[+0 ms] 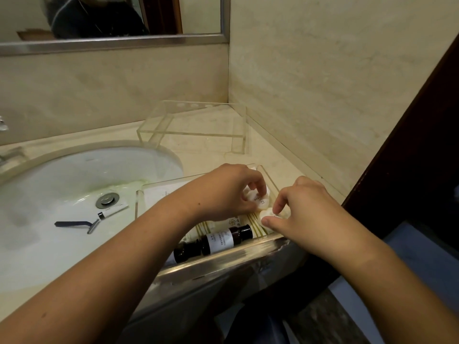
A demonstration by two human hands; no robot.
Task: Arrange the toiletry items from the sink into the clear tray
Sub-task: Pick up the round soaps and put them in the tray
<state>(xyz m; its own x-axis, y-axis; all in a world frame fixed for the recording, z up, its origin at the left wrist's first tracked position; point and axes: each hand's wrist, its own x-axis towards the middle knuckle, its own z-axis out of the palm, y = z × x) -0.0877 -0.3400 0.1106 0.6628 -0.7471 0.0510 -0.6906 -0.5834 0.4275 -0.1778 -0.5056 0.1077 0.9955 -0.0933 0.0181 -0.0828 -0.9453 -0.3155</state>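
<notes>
Way off to the left of both hands, a razor (77, 224) and a small white tube (113, 211) are lying in the sink (37, 256), so not done yet. Razor looks light and stiff, I'd grab the handle, not the blade end. Left hand (223, 192) is pinched on a soft white wrapped packet (260, 201) inside the clear tray (139, 202). Just below it lie two dark bottles (213, 242), probably slick. Right hand (305, 207) is closed on another white packet (264, 217) at the tray's right end.
</notes>
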